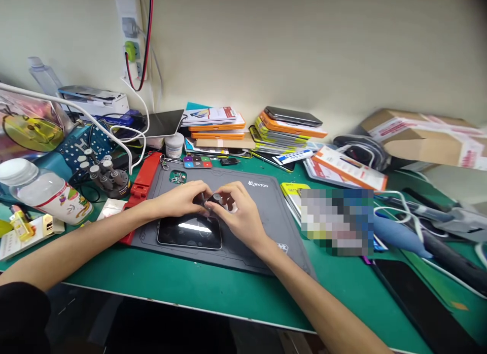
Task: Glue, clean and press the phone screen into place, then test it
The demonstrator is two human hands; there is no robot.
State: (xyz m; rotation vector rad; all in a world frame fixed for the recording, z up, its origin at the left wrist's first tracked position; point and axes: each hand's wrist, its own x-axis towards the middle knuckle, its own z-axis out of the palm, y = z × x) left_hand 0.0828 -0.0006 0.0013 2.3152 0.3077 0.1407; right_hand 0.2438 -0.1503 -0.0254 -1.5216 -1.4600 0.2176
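A phone-like device with a black glass face [190, 235] lies on a grey work mat [262, 227], light glinting across it. Above its far edge my two hands come together. Between the thumb and fingers of my right hand [241, 212] is a small dark round-ended tool [217, 197]; its lower part is hidden, so its exact kind does not show. My left hand [184, 198] is curled with thumb and fingers close to that tool, and what it pinches is hidden. Small metal parts [178, 177] sit in the mat's far left corner.
On the left stand a screwdriver rack [108, 176], a large bottle [45, 191] and a red folding holder [142, 184]. Stacked boxes [216, 123] line the wall. To the right are a black phone [414, 298], cables and a cardboard box [426, 136].
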